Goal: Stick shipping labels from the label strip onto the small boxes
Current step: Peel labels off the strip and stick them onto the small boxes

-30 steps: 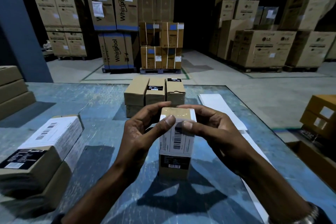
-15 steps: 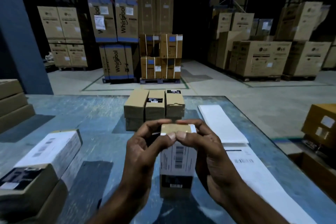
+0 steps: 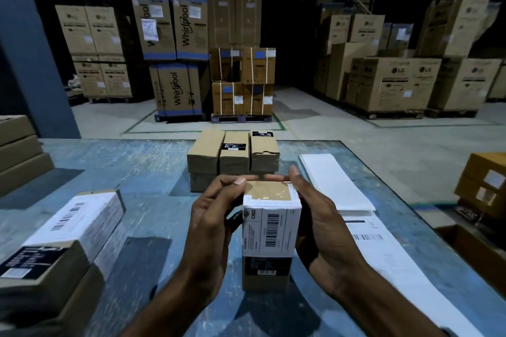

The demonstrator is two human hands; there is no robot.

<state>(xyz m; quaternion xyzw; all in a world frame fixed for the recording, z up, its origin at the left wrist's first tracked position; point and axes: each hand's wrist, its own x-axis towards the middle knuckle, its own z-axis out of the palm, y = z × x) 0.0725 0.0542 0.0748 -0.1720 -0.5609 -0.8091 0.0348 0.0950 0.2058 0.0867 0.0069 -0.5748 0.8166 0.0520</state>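
Head view: both hands pressing a label's edges down on one small box, mid-table near the front edge.

Left hand (image 3: 212, 223) curls round the left side of the small box (image 3: 269, 230), fingertips at its top far edge. Right hand (image 3: 319, 223) cups the right side, fingers bent over the top. The shipping label (image 3: 269, 230) covers the box's facing side and wraps just onto the top; looks nearly seated. Outward: label strip (image 3: 383, 249) runs along the table's right edge, one printed label visible, blank backing beyond it. Unlabelled boxes (image 3: 232, 154) wait in a cluster by the far edge. Labelled boxes (image 3: 74, 223) are stacked at the left front corner. Judgement: task partway, several boxes left.
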